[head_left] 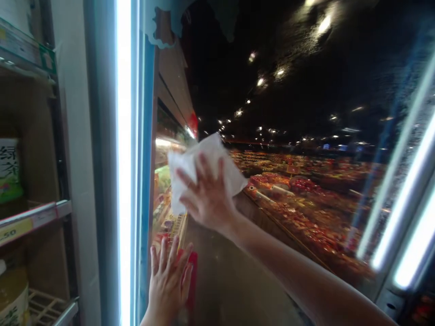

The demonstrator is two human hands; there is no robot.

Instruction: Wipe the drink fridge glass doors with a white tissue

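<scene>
My right hand [210,194] is spread flat on a white cloth [217,147], pressing it against a glass pane [231,258] in front of me. Past the fingers, the cloth's corners stick out on both sides, and the hand is slightly blurred. Lower and to the left, my left hand [166,280] rests with its fingers apart against the same pane, near its left edge. Nothing shows between the left fingers. Behind that hand, a red patch [193,276] is partly hidden.
A bright light strip [124,163] runs up the left frame. Shelves at left hold a green-labelled bottle [9,167] and another bottle [13,292] on a wire rack. More light strips [408,190] slant at right. Produce displays [288,194] and ceiling lights show in the glass.
</scene>
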